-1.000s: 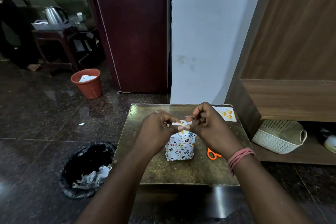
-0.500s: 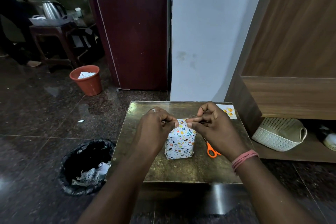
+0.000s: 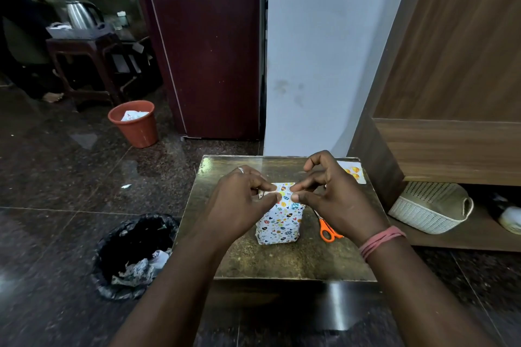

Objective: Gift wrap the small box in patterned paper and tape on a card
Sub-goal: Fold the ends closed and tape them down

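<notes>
A small box wrapped in white paper with coloured egg and heart prints (image 3: 280, 224) stands upright in the middle of the low brass-coloured table (image 3: 282, 259). My left hand (image 3: 239, 205) pinches the paper at the box's top left edge with curled fingers. From the right, my right hand (image 3: 329, 197) meets it, thumb and forefinger pinching the paper at the top of the box. A white card with orange dots (image 3: 352, 172) lies flat at the table's far right corner, partly hidden by my right hand.
Orange-handled scissors (image 3: 328, 229) lie on the table right of the box, under my right wrist. A black-lined bin with paper scraps (image 3: 132, 256) stands left of the table, and a terracotta bucket (image 3: 134, 124) farther back. A white woven basket (image 3: 431, 210) sits on the shelf at right.
Both hands have sunk a little onto the box's top, and the fingers of my right hand have spread apart while its thumb and forefinger stay on the paper. The box has not moved.
</notes>
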